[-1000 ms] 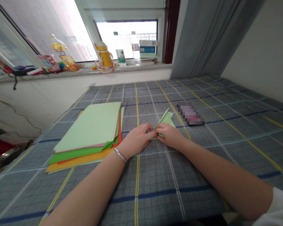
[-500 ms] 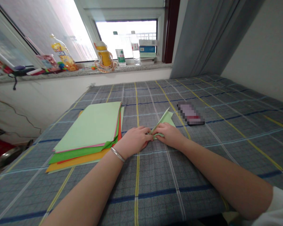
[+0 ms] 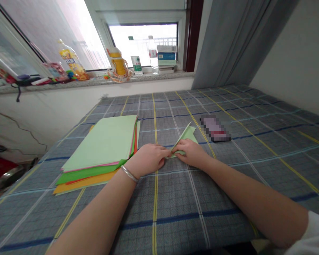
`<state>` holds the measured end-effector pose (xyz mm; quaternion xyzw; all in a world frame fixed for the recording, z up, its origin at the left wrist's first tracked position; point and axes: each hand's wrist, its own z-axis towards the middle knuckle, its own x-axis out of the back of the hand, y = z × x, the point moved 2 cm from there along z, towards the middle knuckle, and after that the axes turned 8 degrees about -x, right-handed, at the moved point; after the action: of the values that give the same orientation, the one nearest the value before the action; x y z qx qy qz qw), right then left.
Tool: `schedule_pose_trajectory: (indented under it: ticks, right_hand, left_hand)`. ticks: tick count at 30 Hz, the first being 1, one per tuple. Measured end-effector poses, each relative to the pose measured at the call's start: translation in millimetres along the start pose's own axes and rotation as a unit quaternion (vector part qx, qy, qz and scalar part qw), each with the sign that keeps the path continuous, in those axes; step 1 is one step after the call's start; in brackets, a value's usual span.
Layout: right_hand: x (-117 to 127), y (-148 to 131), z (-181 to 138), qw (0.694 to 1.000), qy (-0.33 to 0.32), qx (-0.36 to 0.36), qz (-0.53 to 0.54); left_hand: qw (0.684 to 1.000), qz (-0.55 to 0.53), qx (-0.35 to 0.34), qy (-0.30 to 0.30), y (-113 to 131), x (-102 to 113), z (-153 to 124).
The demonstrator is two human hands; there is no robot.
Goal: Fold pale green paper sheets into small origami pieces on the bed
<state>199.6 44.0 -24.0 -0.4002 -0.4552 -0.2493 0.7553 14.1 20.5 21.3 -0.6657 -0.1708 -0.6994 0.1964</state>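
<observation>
A folded sheet of light green paper point(image 3: 188, 134) lies in front of me, with one fold standing up toward a point at the far end. My right hand point(image 3: 190, 151) is closed on its near part, thumb and fingers pinching the folded edge. At the paper's left corner is my left hand point(image 3: 151, 157), its fingers curled and the index finger reaching the tip. The left thumb is partly hidden below the fingers. A silver bangle point(image 3: 129, 174) circles my left wrist.
Left of my hands lies a stack of coloured paper point(image 3: 101, 141), light green on top. A phone point(image 3: 215, 128), blurred out, rests to the right on the checked cloth point(image 3: 175, 202). Bottles, a yellow cup point(image 3: 118, 65) and boxes point(image 3: 167, 56) line the windowsill behind.
My left hand has drawn slightly left along the paper, its fingers now at the corner tip. The right hand stays almost in place, still pinching the folded paper.
</observation>
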Motion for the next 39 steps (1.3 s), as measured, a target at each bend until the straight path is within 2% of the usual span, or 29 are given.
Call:
schedule_pose_trajectory:
  ticks: [10,18,24,31,35,39]
  right_hand:
    - [-6.2,-4.3,-1.8,0.995,0.045,-0.056,-0.069]
    - [-7.0,-1.1,-3.3,0.992,0.086,-0.076,-0.048]
    - [-8.7,3.4,-6.4,0.993,0.066,-0.077,-0.054]
    - [-7.1,14.2,-6.8,0.996,0.032,-0.08,0.004]
    - [-1.1,14.2,-6.1,0.998,0.003,-0.06,-0.022]
    - [7.3,10.8,-5.5,0.997,0.015,-0.068,-0.036]
  left_hand:
    - [1.0,0.027,0.001,-0.002,5.4,-4.6,4.9]
    - [0.999,0.029,0.017,0.0,9.3,-5.6,6.9]
    - [0.999,0.035,0.017,-0.006,10.2,-3.9,7.2]
    - [0.999,0.041,0.034,-0.007,9.1,-3.6,5.9]
    - [0.998,0.046,0.033,-0.004,9.4,-2.8,7.2]
    - [0.998,0.041,0.032,0.023,10.0,-5.5,8.7]
